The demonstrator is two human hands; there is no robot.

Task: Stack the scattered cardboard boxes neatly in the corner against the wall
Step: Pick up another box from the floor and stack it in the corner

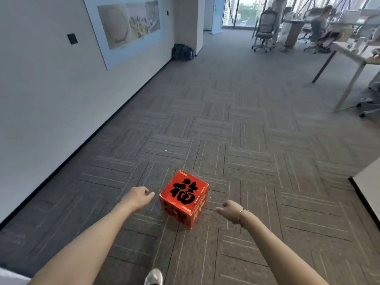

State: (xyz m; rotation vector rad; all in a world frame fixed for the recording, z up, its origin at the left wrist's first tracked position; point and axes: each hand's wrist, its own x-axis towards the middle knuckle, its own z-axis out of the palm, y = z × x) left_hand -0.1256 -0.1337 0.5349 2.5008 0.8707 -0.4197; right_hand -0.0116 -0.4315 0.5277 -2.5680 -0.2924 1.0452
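Observation:
A red cardboard box with a large black character on its top stands on the grey carpet, one corner pointing toward me. My left hand reaches out just left of the box, fingers loosely extended, a small gap from its side. On the other side, my right hand, with a thin bracelet at the wrist, hovers apart from the box with relaxed fingers. Neither hand touches the box. No other cardboard boxes are in view.
A white wall with a poster runs along the left. A dark bag lies at the far wall corner. Desks, office chairs and a seated person fill the right back. A white cabinet edge is at right.

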